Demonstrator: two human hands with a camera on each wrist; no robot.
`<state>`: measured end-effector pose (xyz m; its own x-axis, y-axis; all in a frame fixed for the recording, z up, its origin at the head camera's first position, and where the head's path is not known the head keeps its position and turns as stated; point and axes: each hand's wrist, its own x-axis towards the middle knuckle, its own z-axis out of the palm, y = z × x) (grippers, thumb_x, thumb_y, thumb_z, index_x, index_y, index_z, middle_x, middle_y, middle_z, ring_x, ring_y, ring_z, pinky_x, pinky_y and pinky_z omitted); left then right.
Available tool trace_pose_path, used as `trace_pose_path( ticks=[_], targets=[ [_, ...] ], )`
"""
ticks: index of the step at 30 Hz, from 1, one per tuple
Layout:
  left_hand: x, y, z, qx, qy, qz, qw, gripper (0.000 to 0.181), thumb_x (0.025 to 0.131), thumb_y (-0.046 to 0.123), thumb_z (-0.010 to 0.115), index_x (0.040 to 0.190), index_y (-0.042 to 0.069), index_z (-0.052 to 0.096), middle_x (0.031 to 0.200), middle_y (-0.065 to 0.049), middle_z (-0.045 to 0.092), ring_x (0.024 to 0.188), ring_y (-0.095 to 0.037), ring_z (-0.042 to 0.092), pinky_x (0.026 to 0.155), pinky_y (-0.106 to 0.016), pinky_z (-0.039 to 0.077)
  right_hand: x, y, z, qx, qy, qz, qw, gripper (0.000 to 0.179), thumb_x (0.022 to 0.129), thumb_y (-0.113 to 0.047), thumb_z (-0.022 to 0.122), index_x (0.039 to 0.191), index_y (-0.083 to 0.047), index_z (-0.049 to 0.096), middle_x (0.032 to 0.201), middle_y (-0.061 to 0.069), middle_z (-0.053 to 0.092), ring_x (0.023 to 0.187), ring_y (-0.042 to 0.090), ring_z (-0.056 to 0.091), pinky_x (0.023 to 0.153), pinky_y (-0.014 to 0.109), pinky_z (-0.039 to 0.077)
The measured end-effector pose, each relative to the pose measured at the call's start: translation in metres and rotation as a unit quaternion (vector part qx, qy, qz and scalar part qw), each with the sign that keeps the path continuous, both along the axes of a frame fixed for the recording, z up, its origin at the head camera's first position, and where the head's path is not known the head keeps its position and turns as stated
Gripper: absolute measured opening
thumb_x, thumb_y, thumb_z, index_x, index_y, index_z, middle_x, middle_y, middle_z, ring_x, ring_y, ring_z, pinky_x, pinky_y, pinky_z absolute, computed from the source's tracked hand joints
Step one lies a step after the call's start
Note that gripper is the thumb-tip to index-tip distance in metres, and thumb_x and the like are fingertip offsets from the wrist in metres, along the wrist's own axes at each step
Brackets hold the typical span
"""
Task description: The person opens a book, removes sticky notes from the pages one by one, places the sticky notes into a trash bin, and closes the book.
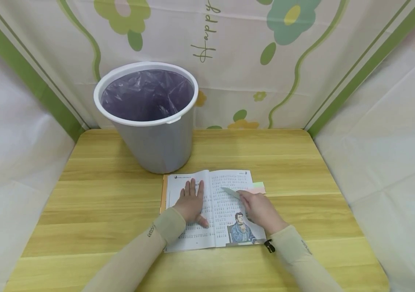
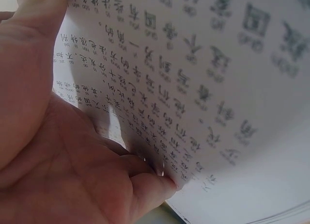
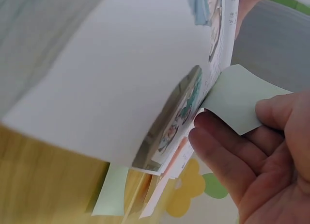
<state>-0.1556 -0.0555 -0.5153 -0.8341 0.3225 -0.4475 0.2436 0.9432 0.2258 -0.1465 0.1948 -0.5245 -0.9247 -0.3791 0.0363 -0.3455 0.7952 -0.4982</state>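
Note:
An open book (image 1: 212,227) lies on the table, printed text on both pages and a drawing of a seated person low on the right page. My left hand (image 1: 191,202) rests on the left page with fingers spread. In the left wrist view that hand (image 2: 82,170) lies against the printed paper. Over the right page, my right hand (image 1: 260,209) pinches a pale green sticky note (image 3: 237,98) between thumb and fingers. One end of the note meets the page. Pink and green sticky tabs (image 1: 258,187) stick out past the book's right edge.
A grey trash bin (image 1: 160,146) with a white rim and a plastic liner stands behind the book, to the left. The wooden table (image 1: 101,202) reaches a flower-printed cloth (image 1: 229,73) at the back. White cloth hangs on both sides.

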Motion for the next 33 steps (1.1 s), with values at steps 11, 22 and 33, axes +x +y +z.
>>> trace_pose_path(
  ticks=[11, 22, 33],
  targets=[
    [0.003, 0.001, 0.003, 0.003, 0.003, -0.001, 1.0, 0.144, 0.055, 0.061, 0.081, 0.157, -0.001, 0.0, 0.158, -0.034, -0.006, 0.146, -0.048, -0.002, 0.117, -0.054, 0.014, -0.004, 0.008, 0.001, -0.022, 0.034, -0.01, 0.9991, 0.027, 0.101, -0.012, 0.056, 0.123, -0.003, 0.068, 0.092, 0.014, 0.072, 0.048, 0.006, 0.042, 0.048, 0.026, 0.042],
    [0.002, 0.001, 0.003, 0.008, -0.005, 0.007, 0.9999, 0.146, 0.053, 0.061, 0.082, 0.157, 0.0, 0.0, 0.158, -0.032, -0.007, 0.146, -0.047, -0.004, 0.117, -0.054, 0.012, -0.008, 0.021, 0.01, -0.032, 0.072, -0.03, 0.9965, 0.026, 0.1, -0.01, 0.057, 0.12, 0.002, 0.068, 0.102, 0.022, 0.072, 0.073, 0.028, 0.068, 0.072, 0.046, 0.056],
    [0.002, 0.001, 0.001, -0.004, -0.001, -0.001, 1.0, 0.146, 0.053, 0.064, 0.08, 0.157, -0.001, 0.001, 0.159, -0.033, -0.005, 0.146, -0.048, -0.002, 0.117, -0.054, 0.015, -0.01, 0.036, 0.025, -0.046, 0.039, -0.071, 0.9956, 0.032, 0.102, -0.013, 0.053, 0.126, 0.005, 0.063, 0.076, 0.012, 0.066, 0.043, 0.01, 0.041, 0.041, 0.027, 0.04]
  ],
)
